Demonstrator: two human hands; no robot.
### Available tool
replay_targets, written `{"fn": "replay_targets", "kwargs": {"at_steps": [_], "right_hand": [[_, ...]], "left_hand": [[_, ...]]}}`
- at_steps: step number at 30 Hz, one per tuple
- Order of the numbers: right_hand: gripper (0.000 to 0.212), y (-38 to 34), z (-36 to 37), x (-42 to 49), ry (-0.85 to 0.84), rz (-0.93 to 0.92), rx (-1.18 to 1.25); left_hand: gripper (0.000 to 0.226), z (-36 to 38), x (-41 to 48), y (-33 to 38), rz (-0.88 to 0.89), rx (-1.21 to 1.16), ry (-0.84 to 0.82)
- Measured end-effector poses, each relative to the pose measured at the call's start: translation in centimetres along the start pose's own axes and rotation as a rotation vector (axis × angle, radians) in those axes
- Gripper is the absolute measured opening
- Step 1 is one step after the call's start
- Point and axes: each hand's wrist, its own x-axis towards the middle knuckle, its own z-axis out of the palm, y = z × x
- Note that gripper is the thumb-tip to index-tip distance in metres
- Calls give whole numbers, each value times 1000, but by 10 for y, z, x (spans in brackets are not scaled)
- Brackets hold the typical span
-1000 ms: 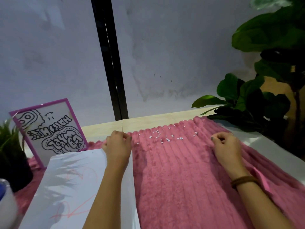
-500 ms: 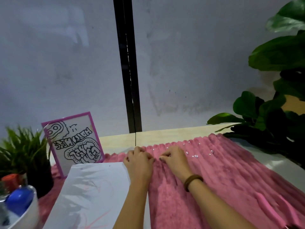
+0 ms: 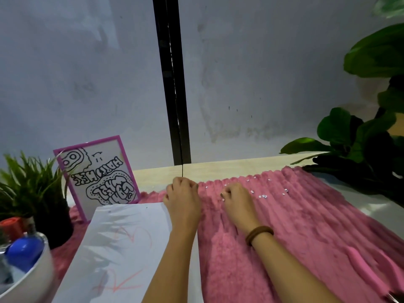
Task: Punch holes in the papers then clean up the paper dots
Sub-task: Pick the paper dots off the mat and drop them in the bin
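Picking at dots looks like the current step: the right hand [image 3: 237, 203] lies knuckles-up on the pink fuzzy mat [image 3: 306, 226] near the far edge of the desk [image 3: 229, 168], fingers curled in and pinched together. Whether there's actually a dot between them, I can't tell. The left hand [image 3: 182, 199] sits just beside it, fingers bunched into a loose fist at the far right corner of the white paper [image 3: 122, 243], seemingly pinning it there; can't tell if it's holding anything either.

Going outward, the paper dots [image 3: 263, 196] are scattered on the mat's far strip, mostly just right of the right hand, a few close around it. The paper lies to the left with red scribbles on it; any holes are too small to make out. Further left a pink-framed sign [image 3: 98, 171] stands near the far edge.

My guess is the punching's done and cleanup is underway, with plenty of dots left in that fluffy pile.
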Motion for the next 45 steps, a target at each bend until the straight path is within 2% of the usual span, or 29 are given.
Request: {"fn": "replay_targets", "kwargs": {"at_steps": [5,8,11,14,18,20,23,26,30,34,37,41,45], "right_hand": [[29,10,-14,9,100,97,285],[27,6,-19,8,39,60,325],[34,3,-9,-1,-19,2,157],[27,8,10,-1,-70,-13,-131],[27,5,15,5,-72,30,-192],[37,4,11,8,-72,71,-130],[45,4,-9,15,-12,157,106],[37,4,-50,14,60,222,315],[25,6,-140,-13,140,157,499],[23,32,-243,-74,220,49,463],[16,72,-305,-141,263,81,405],[15,149,-343,-251,307,257,342],[17,239,-334,-337,355,527,332]], "left_hand": [[9,-2,1,0,-40,-118,58],[9,-4,1,4,-43,-162,57],[9,-19,3,16,-3,-218,83],[9,-44,7,31,26,-266,126],[10,-72,-4,41,112,-302,-12],[9,-81,-16,38,104,-316,-92],[6,-92,-31,27,65,-287,-167],[8,-103,-41,24,43,-260,-206],[14,-110,-68,64,143,-293,-274],[18,-85,-126,138,341,-399,-479],[13,-61,-193,198,492,-495,-688],[12,-27,-296,256,607,-608,-1043],[13,25,-384,274,650,-445,-1394]]}}
